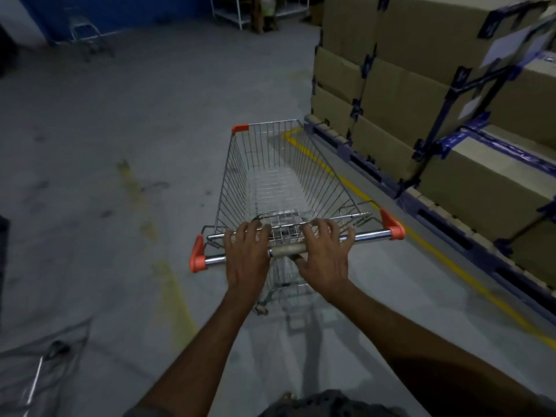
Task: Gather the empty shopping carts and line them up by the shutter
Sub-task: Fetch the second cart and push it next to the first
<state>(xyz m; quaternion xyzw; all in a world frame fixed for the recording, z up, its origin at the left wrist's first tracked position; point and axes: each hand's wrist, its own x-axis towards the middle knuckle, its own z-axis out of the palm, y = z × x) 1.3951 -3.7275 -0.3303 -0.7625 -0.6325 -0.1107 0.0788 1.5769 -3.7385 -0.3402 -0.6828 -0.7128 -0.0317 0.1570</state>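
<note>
Head view. Silver wire shopping cart (279, 176) with orange plastic corner caps stands mid-frame on the grey concrete floor (150, 115). Its basket is empty and its nose points away from the person.

The left hand (246, 254) and right hand (325, 254) are both on the chrome handle bar (370, 235), close together near its middle. Left fingers curl over the bar. Right fingers are spread and bent over it, thumb tucked beneath. Both are grasping.

Right of the cart: a painted yellow floor line (436, 245) passes just beside the basket and turns a corner near the cart's nose. Beyond the line, dark blue pallets (451, 224) carry stacked brown cardboard boxes (406, 94); their edge is near the cart, not touching.

Left of the cart: wide open floor, crossed by a faded yellow stripe (168, 281).

Far ahead-left of the cart: a second wire cart (87, 34) against a blue wall (120, 10), well apart.

Far ahead: a white metal rack frame (237, 10).

Behind-left of the cart: blurred wire mesh (45, 365) at the frame corner, detail unclear.
</note>
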